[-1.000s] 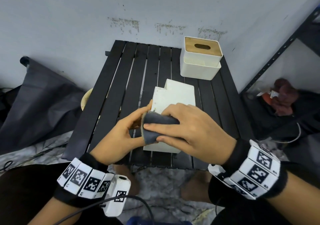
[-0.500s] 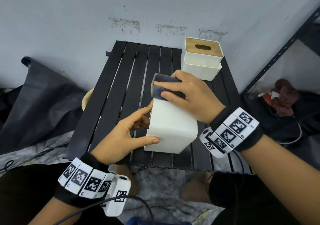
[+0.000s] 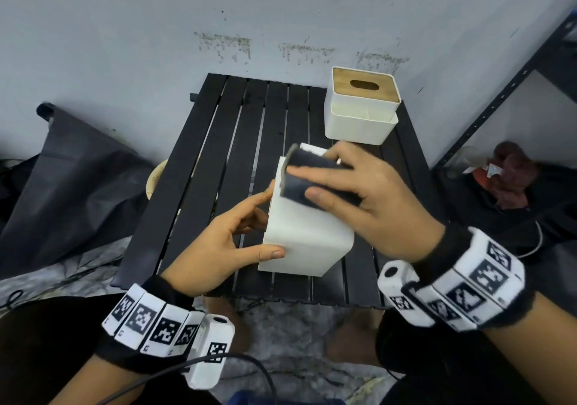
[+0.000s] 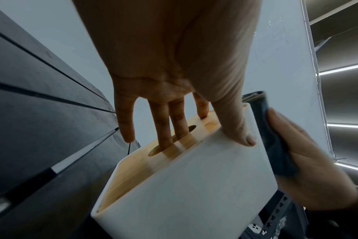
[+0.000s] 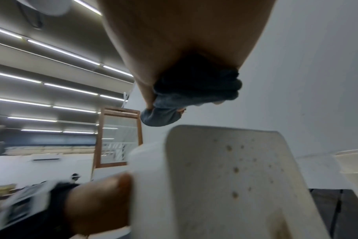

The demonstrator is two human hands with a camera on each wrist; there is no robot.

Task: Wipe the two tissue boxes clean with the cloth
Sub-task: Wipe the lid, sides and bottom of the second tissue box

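A white tissue box [image 3: 306,242] lies on its side on the black slatted table [image 3: 193,192]. My left hand [image 3: 265,222] grips it, thumb on the near white face and fingers on the wooden lid. In the left wrist view two fingers [image 4: 174,129] reach into the lid's slot. My right hand [image 3: 324,183] holds a folded dark blue-grey cloth [image 3: 295,187] and presses it on the far part of the box's upper face. The right wrist view shows the cloth [image 5: 194,93] bunched under the palm above the box's speckled side [image 5: 225,177]. The second white box with a wooden lid [image 3: 359,123] stands upright at the back right.
A grey wall is right behind the table. A black bag [image 3: 62,180] slumps on the floor at the left. A dark metal shelf [image 3: 499,92] stands at the right with a reddish bundle [image 3: 512,180] low down. A pale round thing [image 3: 154,180] shows under the table's left edge.
My right hand swept the cloth along the box's upper face from the near end to the far end, then drew back a little. My left hand kept its hold on the box.
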